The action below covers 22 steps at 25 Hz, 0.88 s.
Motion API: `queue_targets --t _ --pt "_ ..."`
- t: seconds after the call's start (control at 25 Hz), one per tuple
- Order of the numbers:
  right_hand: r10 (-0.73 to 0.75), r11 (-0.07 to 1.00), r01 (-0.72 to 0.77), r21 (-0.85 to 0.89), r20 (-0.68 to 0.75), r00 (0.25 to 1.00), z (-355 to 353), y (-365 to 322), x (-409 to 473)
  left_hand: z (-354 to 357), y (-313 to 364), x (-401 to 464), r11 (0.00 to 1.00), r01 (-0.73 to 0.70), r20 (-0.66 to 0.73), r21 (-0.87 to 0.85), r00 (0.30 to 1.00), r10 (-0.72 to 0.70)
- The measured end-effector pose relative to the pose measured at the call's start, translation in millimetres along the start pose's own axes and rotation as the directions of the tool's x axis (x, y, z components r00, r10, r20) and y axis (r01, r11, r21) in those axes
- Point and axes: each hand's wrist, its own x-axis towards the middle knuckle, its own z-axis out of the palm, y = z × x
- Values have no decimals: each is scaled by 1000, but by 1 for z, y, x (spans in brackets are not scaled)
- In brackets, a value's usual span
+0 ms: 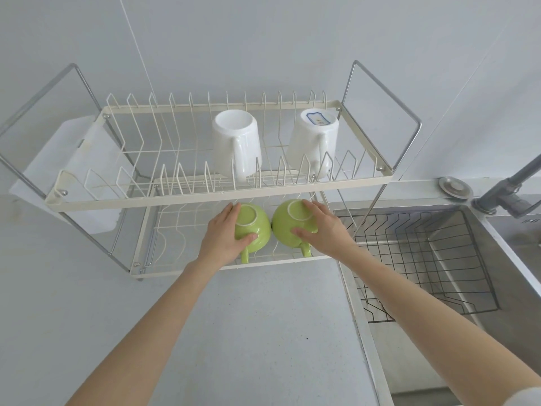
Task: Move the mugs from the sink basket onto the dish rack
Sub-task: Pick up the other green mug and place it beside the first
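L hand (224, 240) grip clamped on L green mug (254, 228) | R hand (323, 230) grip clamped on R green mug (289, 224) | both inverted, lower rack tier (263, 263)

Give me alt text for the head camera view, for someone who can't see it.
Two bare hands, left hand and right hand, each hold an upside-down green mug on the lower tier of a white two-tier dish rack. Two white mugs sit inverted on the upper tier; the wire sink basket at right looks empty.

One head-worn wide-angle view, forward and down, close over the tabletop (263, 332), dish rack (222, 197) and sink basket (424, 259).
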Motion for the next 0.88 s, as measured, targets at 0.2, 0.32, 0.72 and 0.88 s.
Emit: queue_targets --t 0.2,0.32,0.72,0.88 --pt "9 1000 -9 1 -10 1000 2 0 -1 -1 1 0 999 2 10 33 1000 -2" --pt "18 999 -17 -40 9 1000 4 1 -1 -4 1 2 1000 0 28 20 1000 -1" --pt "-28 981 39 -192 58 998 -7 -11 -17 -23 12 -10 989 41 64 139 997 -51" --pt "-81 955 92 -283 51 995 -23 -22 -38 -38 29 -29 948 21 67 318 997 -45"
